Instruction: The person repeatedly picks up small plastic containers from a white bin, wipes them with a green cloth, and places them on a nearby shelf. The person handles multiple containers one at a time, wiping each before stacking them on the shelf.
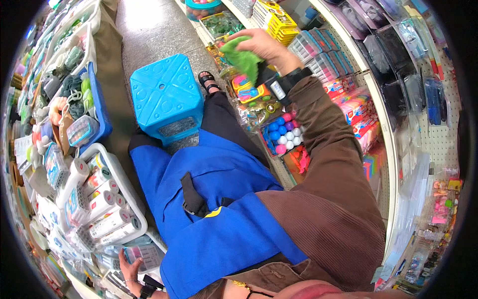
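In the head view my right hand grips a green cloth, which hangs over the lower shelf. Just below the cloth lie packaged toys, among them a yellow and orange toy vehicle. A black strap with a small white-labelled device sits at my right wrist. My left hand is low at the left, fingers apart, beside a clear plastic pack; whether it touches the pack I cannot tell.
A blue plastic stool stands between my legs. White baskets and a blue basket of goods line the left. On the right are a box of coloured balls, plastic cases, yellow boxes and a pegboard with hanging packs.
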`<control>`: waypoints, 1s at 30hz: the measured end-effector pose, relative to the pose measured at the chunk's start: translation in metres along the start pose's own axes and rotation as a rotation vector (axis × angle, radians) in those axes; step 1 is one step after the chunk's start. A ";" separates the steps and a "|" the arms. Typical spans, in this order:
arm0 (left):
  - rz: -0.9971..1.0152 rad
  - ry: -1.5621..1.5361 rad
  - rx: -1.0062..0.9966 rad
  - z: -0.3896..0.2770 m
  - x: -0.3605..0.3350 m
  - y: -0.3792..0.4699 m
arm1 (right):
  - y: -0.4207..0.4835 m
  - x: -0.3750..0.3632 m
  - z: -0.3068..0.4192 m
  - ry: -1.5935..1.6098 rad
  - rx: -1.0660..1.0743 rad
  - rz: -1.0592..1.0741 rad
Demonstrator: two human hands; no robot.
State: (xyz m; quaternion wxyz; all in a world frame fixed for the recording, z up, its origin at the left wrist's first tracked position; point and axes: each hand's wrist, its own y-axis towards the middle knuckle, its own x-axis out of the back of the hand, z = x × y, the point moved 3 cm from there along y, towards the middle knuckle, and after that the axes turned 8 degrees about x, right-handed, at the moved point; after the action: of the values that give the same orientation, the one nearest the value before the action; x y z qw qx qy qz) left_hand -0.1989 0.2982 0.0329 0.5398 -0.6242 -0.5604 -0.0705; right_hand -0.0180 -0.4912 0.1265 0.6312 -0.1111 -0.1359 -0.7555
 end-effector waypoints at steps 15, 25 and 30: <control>-0.007 0.013 -0.035 -0.024 0.020 -0.006 | -0.025 0.200 -0.088 -1.109 -0.717 -0.285; -0.265 -0.022 -0.312 -0.147 0.037 -0.003 | -0.014 0.175 -0.098 -1.339 -0.756 -0.391; -0.031 -0.072 -0.491 -0.224 0.012 0.016 | -0.017 0.163 -0.069 -1.360 -0.833 -0.225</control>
State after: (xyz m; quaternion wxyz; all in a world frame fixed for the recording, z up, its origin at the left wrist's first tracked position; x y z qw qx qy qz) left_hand -0.0663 0.1400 0.1228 0.3506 -0.7302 -0.5547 -0.1903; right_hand -0.0641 -0.6632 0.1160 0.2372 -0.7584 -0.2080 -0.5703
